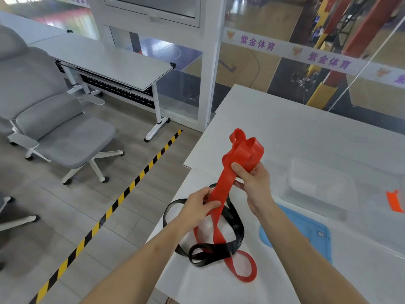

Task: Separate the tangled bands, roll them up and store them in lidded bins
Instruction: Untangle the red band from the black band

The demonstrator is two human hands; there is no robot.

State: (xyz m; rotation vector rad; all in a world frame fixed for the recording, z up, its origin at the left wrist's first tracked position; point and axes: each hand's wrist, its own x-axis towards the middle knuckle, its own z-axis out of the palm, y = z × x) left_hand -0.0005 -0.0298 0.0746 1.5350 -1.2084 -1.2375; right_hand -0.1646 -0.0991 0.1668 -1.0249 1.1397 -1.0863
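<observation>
The red band (228,172) is gripped by both hands above the white table (285,132). Its bunched, looped upper part is clenched in the right hand (254,183), thumb pressed on the front of the folds, while a lower stretch of the same band is pinched between thumb and fingers of the left hand (197,205). From the left hand the red band hangs down to the tabletop, where its far loop lies flat near the table's front edge. A black band (219,251) is spread on the table beneath the hands, and the red band is threaded through and over its coils, so the two remain tangled.

Just right of the bands, a blue lid (306,233) is seen lying flat on the table. Beyond it, a clear plastic bin (322,185) is set on the surface, and a small orange piece (394,200) is visible at the right edge of the view; what it is cannot be told.

The table is placed against a glass partition (285,69) carrying a white strip with purple characters, through which a sports court floor is seen. To the left, a grey office chair (54,119) and a second white desk (105,60) stand on grey flooring, which is crossed by a yellow-and-black striped tape line (122,194).
</observation>
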